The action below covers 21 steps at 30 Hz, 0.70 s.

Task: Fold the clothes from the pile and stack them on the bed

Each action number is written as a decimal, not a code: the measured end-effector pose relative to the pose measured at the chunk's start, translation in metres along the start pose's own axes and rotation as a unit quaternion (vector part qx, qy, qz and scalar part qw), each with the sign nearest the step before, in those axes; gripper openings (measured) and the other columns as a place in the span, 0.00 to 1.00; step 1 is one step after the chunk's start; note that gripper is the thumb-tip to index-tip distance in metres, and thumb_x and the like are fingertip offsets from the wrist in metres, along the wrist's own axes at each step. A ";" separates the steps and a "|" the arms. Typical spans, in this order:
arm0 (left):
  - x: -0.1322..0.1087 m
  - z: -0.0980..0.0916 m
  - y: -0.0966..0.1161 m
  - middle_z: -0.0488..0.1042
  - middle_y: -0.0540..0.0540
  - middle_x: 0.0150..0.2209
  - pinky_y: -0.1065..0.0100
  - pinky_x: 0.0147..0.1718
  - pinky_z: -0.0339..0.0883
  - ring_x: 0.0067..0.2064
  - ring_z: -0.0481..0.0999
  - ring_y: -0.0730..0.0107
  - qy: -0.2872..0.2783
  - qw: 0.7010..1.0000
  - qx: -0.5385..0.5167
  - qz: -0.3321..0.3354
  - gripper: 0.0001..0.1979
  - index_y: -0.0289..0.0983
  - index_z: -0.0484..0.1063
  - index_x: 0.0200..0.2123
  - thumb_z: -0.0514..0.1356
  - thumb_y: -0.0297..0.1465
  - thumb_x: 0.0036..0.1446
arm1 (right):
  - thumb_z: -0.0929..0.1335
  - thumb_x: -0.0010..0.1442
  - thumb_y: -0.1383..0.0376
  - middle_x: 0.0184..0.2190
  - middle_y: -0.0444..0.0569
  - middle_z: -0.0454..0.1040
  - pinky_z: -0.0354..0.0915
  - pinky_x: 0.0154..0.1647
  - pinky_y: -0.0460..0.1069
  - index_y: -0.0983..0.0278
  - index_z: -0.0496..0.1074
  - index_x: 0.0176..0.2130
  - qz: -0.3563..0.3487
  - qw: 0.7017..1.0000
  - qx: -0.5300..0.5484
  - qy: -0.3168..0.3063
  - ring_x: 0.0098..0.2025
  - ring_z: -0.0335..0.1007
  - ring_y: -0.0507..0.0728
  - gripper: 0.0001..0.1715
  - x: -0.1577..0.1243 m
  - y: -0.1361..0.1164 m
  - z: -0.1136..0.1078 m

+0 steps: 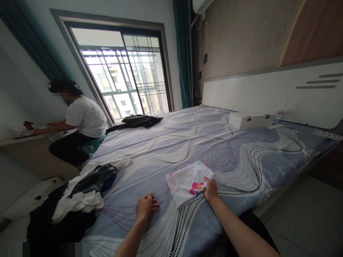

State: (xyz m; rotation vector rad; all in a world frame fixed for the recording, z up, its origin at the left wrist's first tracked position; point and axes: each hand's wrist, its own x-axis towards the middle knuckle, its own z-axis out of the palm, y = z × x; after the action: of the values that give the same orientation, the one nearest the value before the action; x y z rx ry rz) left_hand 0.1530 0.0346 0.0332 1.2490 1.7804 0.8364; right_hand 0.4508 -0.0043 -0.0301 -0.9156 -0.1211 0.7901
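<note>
A white garment (184, 184) with a pink flower print and pink trim lies folded into a flat packet on the bed. My right hand (210, 189) grips its right edge, thumb on top and the other fingers mostly out of sight. To the left of the packet, my left hand (146, 207) hovers just over or rests on the bedsheet, which I cannot tell. Its fingers are loosely bent with small gaps between them, and nothing is in it.
The grey wavy-patterned bedsheet (160, 146) spreads around. Crumpled clothes (88, 185) are heaped at the bed's left edge, and black clothing (139, 121) lies farther back. A white box (249, 120) stands near the headboard (257, 85). Another person (85, 116) sits at a desk on the left.
</note>
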 end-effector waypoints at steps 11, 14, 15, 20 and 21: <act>-0.040 0.093 0.039 0.80 0.29 0.45 0.60 0.44 0.67 0.48 0.80 0.51 -0.007 0.975 0.201 0.093 0.21 0.32 0.73 0.46 0.45 0.36 0.67 | 0.72 0.37 0.60 0.26 0.42 0.78 0.76 0.41 0.53 0.62 0.73 0.38 -0.002 0.998 -0.051 -0.037 0.37 0.79 0.60 0.24 -0.018 -0.001 0.006; -0.036 0.063 0.023 0.81 0.32 0.43 0.62 0.41 0.66 0.46 0.80 0.53 0.016 0.971 0.211 0.108 0.21 0.35 0.74 0.45 0.44 0.37 0.67 | 0.72 0.37 0.60 0.27 0.43 0.79 0.76 0.41 0.54 0.62 0.73 0.38 0.030 0.996 -0.050 -0.062 0.38 0.80 0.61 0.24 -0.040 0.014 0.018; -0.034 0.049 0.016 0.81 0.33 0.43 0.62 0.41 0.65 0.46 0.80 0.53 0.025 0.970 0.213 0.110 0.20 0.35 0.74 0.44 0.44 0.37 0.67 | 0.72 0.37 0.60 0.27 0.43 0.79 0.76 0.40 0.54 0.62 0.73 0.37 0.044 0.995 -0.051 -0.068 0.38 0.80 0.62 0.23 -0.049 0.021 0.023; -0.026 -0.032 -0.022 0.81 0.35 0.42 0.63 0.41 0.64 0.46 0.79 0.53 0.072 0.967 0.226 0.094 0.19 0.37 0.74 0.40 0.46 0.38 0.67 | 0.72 0.36 0.64 0.26 0.44 0.78 0.76 0.34 0.52 0.62 0.72 0.33 0.117 0.985 -0.079 -0.102 0.35 0.79 0.61 0.19 -0.099 0.054 0.044; -0.024 -0.046 -0.028 0.81 0.36 0.42 0.64 0.41 0.65 0.45 0.79 0.54 0.075 0.967 0.228 0.088 0.18 0.37 0.74 0.38 0.47 0.39 0.66 | 0.72 0.36 0.65 0.25 0.44 0.78 0.75 0.32 0.51 0.63 0.73 0.33 0.131 0.981 -0.088 -0.109 0.33 0.78 0.61 0.19 -0.107 0.057 0.045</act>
State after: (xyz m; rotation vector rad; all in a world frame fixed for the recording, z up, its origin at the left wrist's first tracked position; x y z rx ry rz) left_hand 0.1050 -0.0005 0.0364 1.6972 2.0830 0.6481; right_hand 0.3233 -0.0249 -0.0209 -1.0235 -0.2691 1.1385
